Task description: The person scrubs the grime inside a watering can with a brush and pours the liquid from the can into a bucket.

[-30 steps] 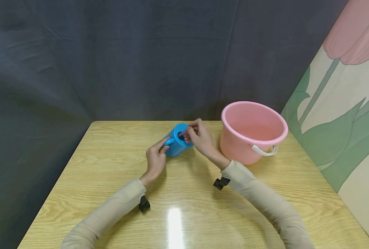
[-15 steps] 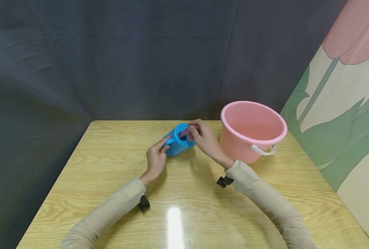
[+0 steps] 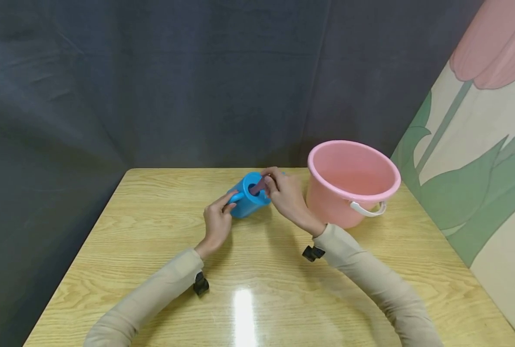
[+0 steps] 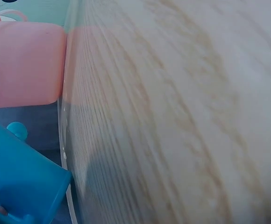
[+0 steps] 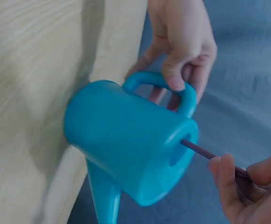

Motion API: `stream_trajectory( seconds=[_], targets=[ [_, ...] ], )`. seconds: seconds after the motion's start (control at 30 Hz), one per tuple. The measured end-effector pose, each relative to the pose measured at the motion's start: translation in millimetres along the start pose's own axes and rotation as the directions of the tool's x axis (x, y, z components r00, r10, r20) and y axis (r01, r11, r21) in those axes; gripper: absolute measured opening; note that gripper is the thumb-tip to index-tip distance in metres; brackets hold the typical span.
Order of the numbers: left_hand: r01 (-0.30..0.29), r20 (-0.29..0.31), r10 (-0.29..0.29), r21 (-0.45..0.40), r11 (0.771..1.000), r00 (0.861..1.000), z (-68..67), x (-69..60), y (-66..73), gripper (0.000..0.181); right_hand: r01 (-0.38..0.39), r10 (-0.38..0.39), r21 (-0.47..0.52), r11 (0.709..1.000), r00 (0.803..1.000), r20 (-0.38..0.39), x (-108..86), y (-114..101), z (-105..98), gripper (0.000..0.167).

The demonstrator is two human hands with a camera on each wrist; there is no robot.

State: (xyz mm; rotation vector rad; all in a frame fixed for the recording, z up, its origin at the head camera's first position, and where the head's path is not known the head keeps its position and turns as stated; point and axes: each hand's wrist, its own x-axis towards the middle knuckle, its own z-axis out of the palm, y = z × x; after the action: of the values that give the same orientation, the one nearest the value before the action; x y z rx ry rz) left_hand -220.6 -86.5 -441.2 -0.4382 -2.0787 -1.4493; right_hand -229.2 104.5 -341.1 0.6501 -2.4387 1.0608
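A blue watering can [image 3: 247,206] is tilted on the table near its back edge, its round opening turned up toward the right. My left hand [image 3: 218,223] grips its handle [image 5: 188,100], thumb and fingers curled round it. My right hand [image 3: 288,196] pinches a thin purplish-brown stick [image 5: 202,151] between thumb and fingers; the stick's far end is inside the opening, hidden from view. In the right wrist view the can's spout [image 5: 105,195] points down, away from the handle. The left wrist view shows only part of the can [image 4: 27,174].
A pink bucket [image 3: 329,207] with a white handle [image 3: 369,210] stands on the wooden table [image 3: 162,231] just right of my right hand. A dark curtain [image 3: 214,86] hangs behind the table, and a wall with painted flowers rises on the right.
My right hand has shifted slightly right and away from the can's opening, with more of the stick showing than a second ago. My left hand and the can have barely moved.
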Motion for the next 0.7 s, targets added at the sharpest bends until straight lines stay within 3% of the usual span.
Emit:
stream_trajectory(
  seconds=[0.27, 0.7],
  targets=[
    [-0.037, 0.011, 0.037, 0.008, 0.999, 0.999, 0.4, -0.6, 0.7, 0.029, 0.003, -0.002, -0.018, 1.0, 0.998, 0.065, -4.8, 3, 13, 0.018],
    [-0.013, 0.002, 0.013, 0.007, 1.0, 1.0, 0.0, -0.4, 1.4, 0.029, 0.017, -0.017, 0.019, 1.0, 1.0, -0.003, 4.5, 2, -10, 0.021]
  ],
)
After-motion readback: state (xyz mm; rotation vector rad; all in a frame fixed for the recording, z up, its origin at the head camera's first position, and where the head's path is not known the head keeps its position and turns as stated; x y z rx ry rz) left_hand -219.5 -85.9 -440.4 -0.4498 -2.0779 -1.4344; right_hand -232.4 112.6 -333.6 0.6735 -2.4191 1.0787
